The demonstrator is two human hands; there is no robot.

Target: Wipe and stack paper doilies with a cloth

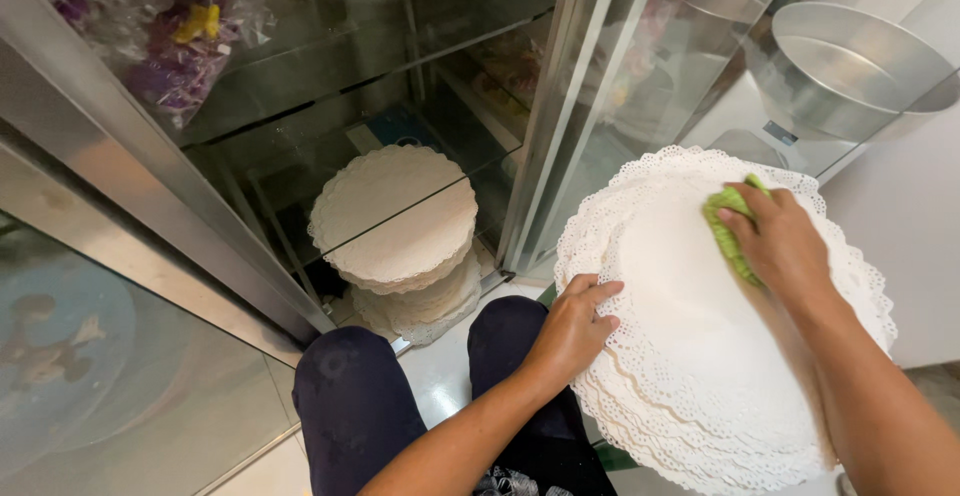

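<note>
Across your lap, tilted toward you, lies the doily stack [700, 356]: a thick pile of round white lace-edged paper sheets, its near edge low by your knees [440, 386] and its far edge raised toward the cabinet [400, 106]. Your right hand [785, 246] sits on the upper right part of the top sheet, fingers curled down over a green cloth [730, 231], pinning it flat against the paper. The cloth pokes out to the left of your fingertips, so the bare middle of the top sheet lies left of and below that hand, toward your body. Your left hand [575, 326] is on the opposite side, fingers spread and loosely bent over the stack's left rim, thumb side tucked toward the edge; it grips the pile rather than anything separate. Both hands therefore touch the same stack, right on its face, left on its rim, with most of the top sheet between them.

Beyond your knees, inside the glass cabinet, a second, smaller pile of doilies [395, 226] rests on a low shelf, well apart from the one you hold and nearer your left hand. A metal basin [850, 66] stands beyond the stack on the right, and wrapped flowers [170, 36] sit on the upper shelf at left.
</note>
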